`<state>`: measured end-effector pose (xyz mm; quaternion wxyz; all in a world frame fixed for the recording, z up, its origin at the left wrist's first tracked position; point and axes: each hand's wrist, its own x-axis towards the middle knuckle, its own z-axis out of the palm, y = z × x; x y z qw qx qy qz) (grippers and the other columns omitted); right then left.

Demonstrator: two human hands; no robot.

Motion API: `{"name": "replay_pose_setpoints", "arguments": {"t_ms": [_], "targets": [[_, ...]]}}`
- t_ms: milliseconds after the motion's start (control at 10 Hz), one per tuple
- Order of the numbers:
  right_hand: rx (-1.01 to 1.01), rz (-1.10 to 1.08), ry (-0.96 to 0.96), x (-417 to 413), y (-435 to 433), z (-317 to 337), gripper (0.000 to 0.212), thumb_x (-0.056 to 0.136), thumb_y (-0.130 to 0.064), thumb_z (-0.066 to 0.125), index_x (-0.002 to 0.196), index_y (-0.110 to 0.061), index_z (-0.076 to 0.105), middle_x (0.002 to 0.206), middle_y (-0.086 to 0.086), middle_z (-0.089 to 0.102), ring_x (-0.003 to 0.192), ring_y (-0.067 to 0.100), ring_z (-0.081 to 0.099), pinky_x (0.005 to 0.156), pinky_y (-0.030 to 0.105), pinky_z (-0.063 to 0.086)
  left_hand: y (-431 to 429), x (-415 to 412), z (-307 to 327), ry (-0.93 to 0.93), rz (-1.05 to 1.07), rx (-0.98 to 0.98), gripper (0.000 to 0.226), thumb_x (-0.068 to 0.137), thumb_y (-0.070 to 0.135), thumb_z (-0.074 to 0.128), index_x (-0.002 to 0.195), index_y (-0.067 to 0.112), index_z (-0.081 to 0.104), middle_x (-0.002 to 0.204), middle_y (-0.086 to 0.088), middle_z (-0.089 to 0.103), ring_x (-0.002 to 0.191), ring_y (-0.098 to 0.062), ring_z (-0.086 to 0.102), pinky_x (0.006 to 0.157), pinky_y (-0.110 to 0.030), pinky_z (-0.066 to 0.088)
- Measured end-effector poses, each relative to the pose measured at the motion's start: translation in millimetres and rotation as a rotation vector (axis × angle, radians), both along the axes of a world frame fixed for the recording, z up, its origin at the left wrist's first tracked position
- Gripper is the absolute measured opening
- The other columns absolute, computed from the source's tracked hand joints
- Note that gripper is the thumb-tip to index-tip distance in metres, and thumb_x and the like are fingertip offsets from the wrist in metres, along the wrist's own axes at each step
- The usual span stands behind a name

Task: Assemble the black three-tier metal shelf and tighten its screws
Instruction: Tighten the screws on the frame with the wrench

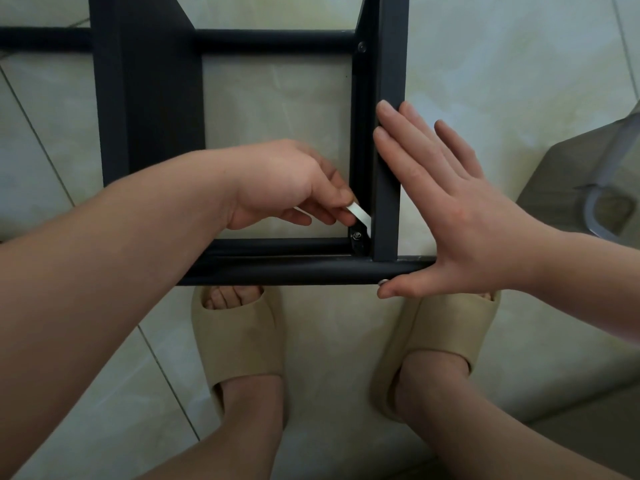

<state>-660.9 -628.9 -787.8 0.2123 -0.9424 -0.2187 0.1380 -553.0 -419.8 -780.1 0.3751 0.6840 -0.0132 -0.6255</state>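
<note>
The black metal shelf frame (149, 109) stands on the tiled floor in front of me, seen from above. My left hand (287, 183) pinches a small flat silver wrench (360, 216), whose end sits on a nut (357, 234) in the inner corner where the near rail meets the right upright. My right hand (450, 206) lies flat with straight fingers against the outer face of that upright (389, 81), its thumb under the near rail (277, 270) beside a silver screw head (383, 281). Another screw head (362, 46) shows at the far corner.
My two feet in beige slippers, one (239, 341) on the left and one (446, 337) on the right, stand just under the near rail. A grey stool or chair with a metal tube (595, 188) is at the right edge. Pale floor tiles lie all around.
</note>
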Motion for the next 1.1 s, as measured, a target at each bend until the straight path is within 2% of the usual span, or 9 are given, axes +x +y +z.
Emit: {"name": "replay_pose_setpoints", "arguments": {"t_ms": [200, 500, 700, 900, 1100], "targets": [[0.002, 0.001, 0.003, 0, 0, 1, 0.130, 0.074, -0.086, 0.056, 0.160, 0.001, 0.011, 0.169, 0.018, 0.003, 0.157, 0.031, -0.002, 0.124, 0.059, 0.010, -4, -8, -3, -0.008, 0.129, 0.000, 0.011, 0.095, 0.018, 0.063, 0.086, 0.019, 0.070, 0.086, 0.003, 0.077, 0.085, -0.010, 0.069, 0.084, -0.031, 0.048], [0.005, 0.001, 0.004, 1, 0, 1, 0.130, 0.074, -0.087, 0.055, 0.160, 0.001, 0.010, 0.169, 0.017, 0.003, 0.157, 0.030, -0.002, 0.123, 0.060, 0.010, 2, -3, -1, 0.006, 0.015, -0.006, 0.009, 0.094, 0.016, 0.063, 0.090, 0.017, 0.070, 0.089, 0.002, 0.078, 0.086, -0.007, 0.070, 0.083, -0.029, 0.048], [0.004, 0.005, -0.006, 0, 0, 0, 0.130, 0.075, -0.087, 0.054, 0.159, 0.003, 0.012, 0.168, 0.019, 0.004, 0.157, 0.032, -0.001, 0.124, 0.060, 0.010, 6, -2, 1, -0.005, -0.075, -0.019, 0.010, 0.094, 0.014, 0.062, 0.091, 0.017, 0.071, 0.090, 0.003, 0.078, 0.087, -0.004, 0.070, 0.088, -0.031, 0.047], [0.007, 0.003, -0.003, 1, -1, 0, 0.130, 0.075, -0.087, 0.053, 0.159, 0.002, 0.011, 0.169, 0.018, 0.003, 0.157, 0.031, -0.002, 0.124, 0.059, 0.009, 9, -3, 6, -0.062, -0.201, -0.051, 0.012, 0.095, 0.015, 0.062, 0.093, 0.018, 0.074, 0.090, 0.009, 0.077, 0.082, 0.004, 0.065, 0.090, -0.031, 0.046], [0.011, 0.003, -0.003, 0, 0, 0, 0.130, 0.075, -0.088, 0.053, 0.159, 0.002, 0.011, 0.168, 0.020, 0.004, 0.157, 0.032, -0.001, 0.123, 0.060, 0.011, 9, -8, 9, -0.121, -0.259, -0.030, 0.015, 0.094, 0.020, 0.066, 0.085, 0.024, 0.077, 0.083, 0.013, 0.074, 0.089, -0.012, 0.065, 0.091, -0.036, 0.047]]}}
